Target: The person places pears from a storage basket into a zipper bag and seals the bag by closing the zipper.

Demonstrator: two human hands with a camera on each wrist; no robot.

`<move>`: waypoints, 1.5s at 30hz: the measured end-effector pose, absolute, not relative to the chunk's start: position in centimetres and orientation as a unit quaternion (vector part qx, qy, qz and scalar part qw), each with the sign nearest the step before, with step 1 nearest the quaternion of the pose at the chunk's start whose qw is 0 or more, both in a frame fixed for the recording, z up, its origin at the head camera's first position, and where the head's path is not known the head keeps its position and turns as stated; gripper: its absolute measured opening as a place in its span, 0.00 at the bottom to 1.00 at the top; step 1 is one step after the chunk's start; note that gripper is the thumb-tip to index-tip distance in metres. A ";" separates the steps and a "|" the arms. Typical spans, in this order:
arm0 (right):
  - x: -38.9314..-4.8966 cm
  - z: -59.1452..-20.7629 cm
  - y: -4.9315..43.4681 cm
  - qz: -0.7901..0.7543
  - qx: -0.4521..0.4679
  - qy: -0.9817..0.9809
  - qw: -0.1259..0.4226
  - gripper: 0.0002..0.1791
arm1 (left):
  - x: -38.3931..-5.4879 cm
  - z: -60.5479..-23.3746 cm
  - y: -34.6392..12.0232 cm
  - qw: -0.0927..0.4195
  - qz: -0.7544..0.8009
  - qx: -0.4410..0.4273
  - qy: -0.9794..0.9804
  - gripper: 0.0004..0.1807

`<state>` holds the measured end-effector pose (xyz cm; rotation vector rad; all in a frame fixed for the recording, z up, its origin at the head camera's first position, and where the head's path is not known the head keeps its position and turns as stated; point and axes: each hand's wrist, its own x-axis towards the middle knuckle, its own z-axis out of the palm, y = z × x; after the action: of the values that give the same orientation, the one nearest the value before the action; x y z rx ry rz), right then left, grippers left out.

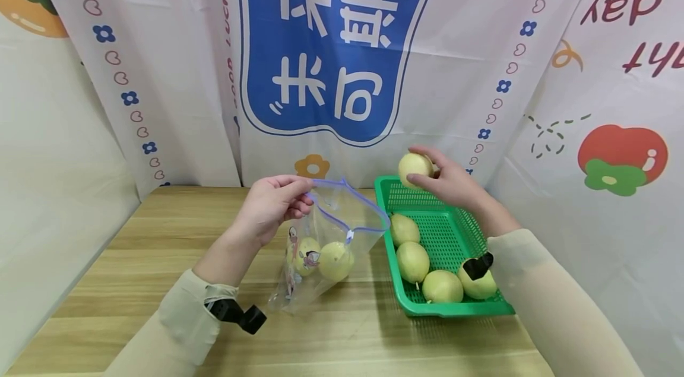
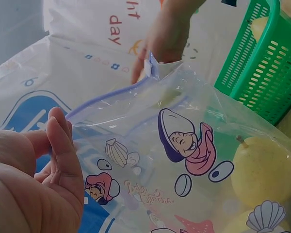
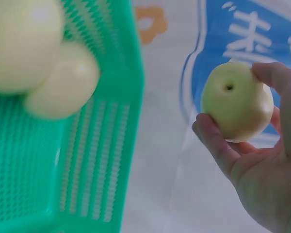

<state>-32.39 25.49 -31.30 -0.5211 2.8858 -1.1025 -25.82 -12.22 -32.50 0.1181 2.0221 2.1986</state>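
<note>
My left hand point(image 1: 275, 205) pinches the rim of a clear zip bag point(image 1: 320, 300) with a purple seal and cartoon prints. The bag's mouth gapes toward the right, and pale yellow-green pears point(image 1: 336, 261) lie at its bottom. In the left wrist view, one pear point(image 2: 264, 170) with a short stem shows through the plastic. My right hand point(image 1: 451, 181) holds another pear point(image 1: 414, 169) above the far end of the green basket point(image 1: 401, 300). Thumb and fingers curl round that pear point(image 3: 237, 102) in the right wrist view.
Several pears point(image 1: 442, 287) sit in the basket along its left and near sides. A wooden table point(image 1: 176, 234) lies under the bag and basket. Printed white cloth point(image 1: 454, 27) hangs behind and at both sides.
</note>
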 end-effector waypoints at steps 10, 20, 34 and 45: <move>-30.0 -29.2 19.8 -0.391 -0.262 0.882 -0.004 0.36 | -25.8 -32.5 -12.2 0.078 0.735 0.042 0.672 0.18; -27.7 -29.0 15.6 -0.431 -0.356 0.828 0.039 0.36 | -25.8 -32.6 -12.1 0.079 0.740 0.044 0.666 0.16; -27.1 -30.7 13.6 -0.320 -0.361 0.869 0.106 0.33 | -25.8 -32.6 -12.3 0.077 0.735 0.040 0.673 0.17; -27.2 -30.7 13.1 -0.319 -0.385 0.859 0.107 0.30 | -25.9 -31.7 -13.0 0.038 0.749 0.021 0.661 0.16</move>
<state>-27.24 13.08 -30.69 -1.1341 2.5293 -0.9384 -25.89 -13.00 -31.74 0.0651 2.0279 2.2982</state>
